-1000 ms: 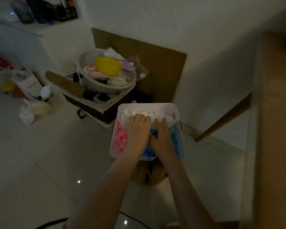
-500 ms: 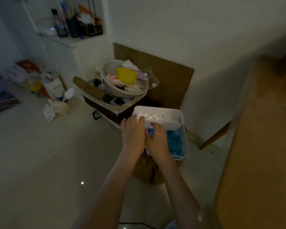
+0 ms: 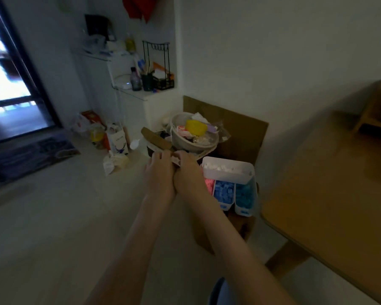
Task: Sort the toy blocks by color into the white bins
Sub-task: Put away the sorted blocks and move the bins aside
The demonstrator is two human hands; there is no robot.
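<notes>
Although dim and smeared by motion, plain enough at the centre: the left hand [image 3: 158, 175] and the right hand [image 3: 188, 176], pressed heel to heel, reaching in from six o'clock. Fingers of both curled at their twelve o'clock end over a pale strip by the rim of a dark basket [image 3: 150, 150]; cannot tell whether pinching that strip or only resting on it, nor whether holding any block. Just at three o'clock of the right hand, a stack of white plastic bins [image 3: 229, 178]. On top, lying crosswise, one filled with small white toy blocks [image 3: 227, 168]. Beneath it, side by side, three more with pink toy blocks [image 3: 209, 186], blue toy blocks [image 3: 224, 191] and turquoise toy blocks [image 3: 245, 193], pink nearest the hand. Under the stack, a brown support [image 3: 243, 226], kind unclear. At twelve o'clock of the hands, a round grey bowl [image 3: 194, 144] with a yellow rounded plastic object [image 3: 196, 127] inside. Behind, against the wall, a flat brown cardboard sheet [image 3: 240, 126]. Far out at three o'clock, a light wooden table [image 3: 330, 194].
</notes>
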